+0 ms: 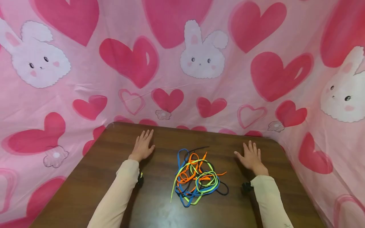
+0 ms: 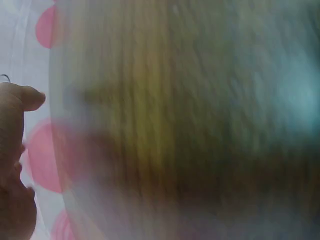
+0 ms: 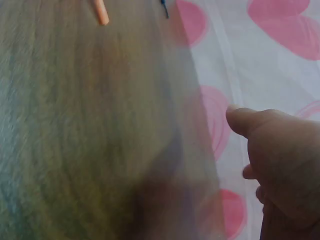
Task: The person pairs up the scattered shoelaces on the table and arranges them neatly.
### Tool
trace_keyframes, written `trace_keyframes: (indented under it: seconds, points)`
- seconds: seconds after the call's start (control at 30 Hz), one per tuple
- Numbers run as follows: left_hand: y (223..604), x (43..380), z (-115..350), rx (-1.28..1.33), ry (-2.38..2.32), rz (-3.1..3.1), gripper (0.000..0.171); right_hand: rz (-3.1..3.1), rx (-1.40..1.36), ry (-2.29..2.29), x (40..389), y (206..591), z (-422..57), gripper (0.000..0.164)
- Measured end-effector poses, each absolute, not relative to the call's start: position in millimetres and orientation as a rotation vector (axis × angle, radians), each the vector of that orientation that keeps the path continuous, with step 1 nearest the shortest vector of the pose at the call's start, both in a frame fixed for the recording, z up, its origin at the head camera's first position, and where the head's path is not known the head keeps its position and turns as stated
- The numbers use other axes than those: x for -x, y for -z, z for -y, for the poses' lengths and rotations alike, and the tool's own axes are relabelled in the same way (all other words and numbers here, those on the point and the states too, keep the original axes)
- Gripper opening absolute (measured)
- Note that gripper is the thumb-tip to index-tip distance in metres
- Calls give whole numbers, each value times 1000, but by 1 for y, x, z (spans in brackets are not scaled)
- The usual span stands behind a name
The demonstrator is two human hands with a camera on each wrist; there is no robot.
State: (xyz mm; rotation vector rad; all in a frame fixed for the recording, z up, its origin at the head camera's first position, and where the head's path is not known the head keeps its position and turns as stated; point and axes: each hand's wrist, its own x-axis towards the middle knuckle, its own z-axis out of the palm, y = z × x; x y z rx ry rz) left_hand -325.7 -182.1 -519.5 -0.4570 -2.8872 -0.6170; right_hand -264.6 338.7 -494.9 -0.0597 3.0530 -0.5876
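Between left fingers (image 1: 150, 135) and right fingers (image 1: 251, 147), tangled laces (image 1: 204, 179), well apart

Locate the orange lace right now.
In the head view, the orange lace lies on the table between the left hand and the right hand, tangled with the blue lace; one orange end shows at the top of the right wrist view.

The table (image 1: 85, 186) in front of me is dark brown, with wood grain and rounded far corners. On its middle lies a loose tangle of laces (image 1: 204, 179), orange, blue, yellow-green and black, some ends trailing outward.
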Motion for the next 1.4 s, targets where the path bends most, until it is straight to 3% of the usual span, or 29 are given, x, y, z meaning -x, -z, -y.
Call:
trace_keyframes:
  seconds: [0.33,0.67,1.0,1.1,1.3,1.4]
  points:
    - [493,309,159,710,979,2808,27,-3136,343,670,263,477,-302,53]
    - [478,288,117,930,982,2807,20,-3021,495,713,256,469,-245,46]
    - [493,287,69,764,914,2899,12,-2941,658,744,268,476,-195,37]
    - [495,288,54,684,893,2908,16,-2926,673,744,272,474,-183,35]
    - [506,291,34,570,904,2958,46,-2903,721,739,275,484,-167,33]
    - [508,289,30,576,908,2958,47,-2895,763,751,275,490,-163,36]
